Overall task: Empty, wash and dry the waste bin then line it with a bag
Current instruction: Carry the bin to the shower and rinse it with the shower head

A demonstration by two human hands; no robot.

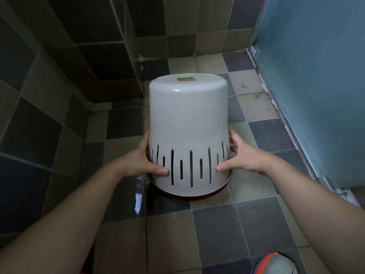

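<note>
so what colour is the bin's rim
Dark red, on a pale grey bin; rim shows best in the head view.

Nothing readable here tbh. There's a small green and yellow sticker (185, 79) on the upturned base of the waste bin (188, 123), but its print is too blurry.

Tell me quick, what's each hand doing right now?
Left hand: grips the upturned waste bin by its slotted side.
Right hand: grips the bin's opposite side.

bin (187, 119): plastic, smooth, semi-gloss | floor (217, 230): tile, glossy, wet sheen | door (316, 86): matt blue
</note>
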